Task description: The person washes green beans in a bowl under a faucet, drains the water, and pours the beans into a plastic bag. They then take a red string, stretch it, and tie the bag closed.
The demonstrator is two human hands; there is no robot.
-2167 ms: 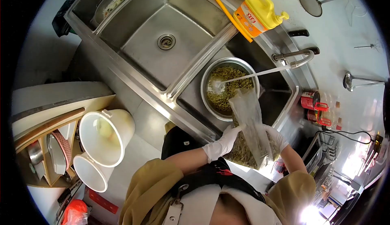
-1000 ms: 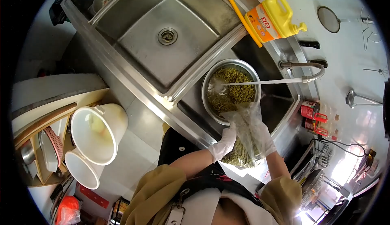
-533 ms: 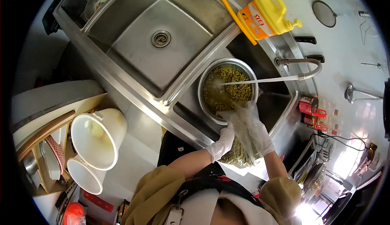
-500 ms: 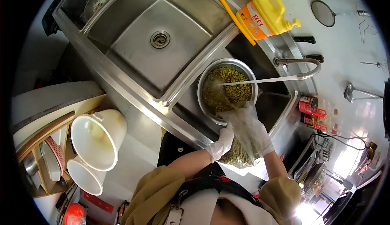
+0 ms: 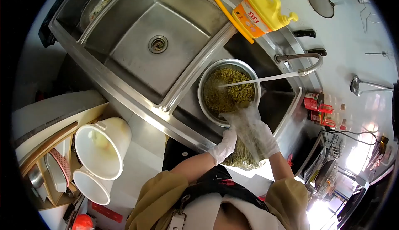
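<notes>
Emptying step: both gloved, the left hand (image 5: pixel 224 145) and right hand (image 5: pixel 266 138) grasp the plastic bag (image 5: pixel 245 126) of greens at the steel bowl's (image 5: pixel 200 93) 6 o'clock rim, under the tap (image 5: pixel 305 62) stream; next, probably lift the bag's base higher.

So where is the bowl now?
Head view, right of centre: the bowl sits in the right sink basin, under the running tap, by the bag.

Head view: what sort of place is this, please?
Probably a restaurant kitchen: a long steel sink with several basins, a ladle and a strainer hanging on the wall, and a big yellow jug.
</notes>
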